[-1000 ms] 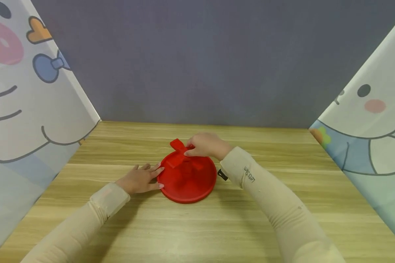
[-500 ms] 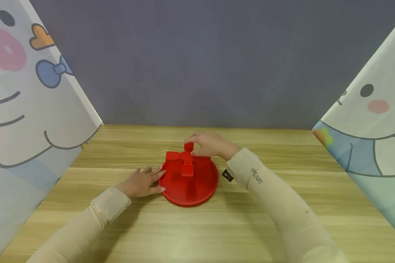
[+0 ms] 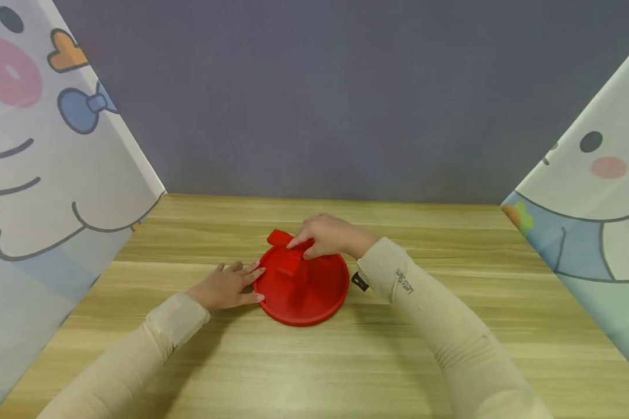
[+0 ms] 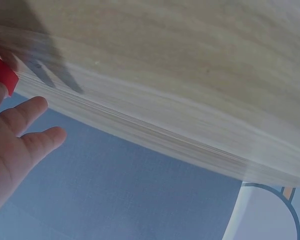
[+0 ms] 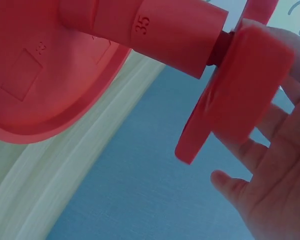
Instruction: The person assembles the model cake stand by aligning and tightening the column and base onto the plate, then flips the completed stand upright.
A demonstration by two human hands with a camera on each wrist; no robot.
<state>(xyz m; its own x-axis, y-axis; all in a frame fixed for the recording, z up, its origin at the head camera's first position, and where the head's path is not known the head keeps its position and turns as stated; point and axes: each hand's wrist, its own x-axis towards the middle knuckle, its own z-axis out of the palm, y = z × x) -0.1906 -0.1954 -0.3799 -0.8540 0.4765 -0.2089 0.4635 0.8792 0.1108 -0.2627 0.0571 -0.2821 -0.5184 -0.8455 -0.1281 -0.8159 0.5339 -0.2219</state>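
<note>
A red stand with a round dish-like base (image 3: 314, 305) lies on the wooden table. Its central post (image 5: 180, 35), marked 35, carries a red cross-shaped handle (image 3: 280, 237) on a thin neck. My right hand (image 3: 335, 234) is on the cross, with thumb and fingers around one arm; in the right wrist view a blurred arm hides part of the fingers. At the near-left rim, my left hand (image 3: 224, 288) rests with spread, mostly straight fingers touching the edge. The left wrist view shows only a bit of the red rim (image 4: 1, 75) beside the fingertips.
The wooden table (image 3: 230, 372) runs back to a grey wall (image 3: 314, 99). Panels with cartoon prints, a left panel (image 3: 57, 192) and a right panel (image 3: 587, 244), flank it. A small black piece (image 3: 360, 281) shows beside the right sleeve.
The cross handle has turned on its post, its arms standing at different angles in each frame. My right hand has shifted about it. The left hand stays at the base's rim.
</note>
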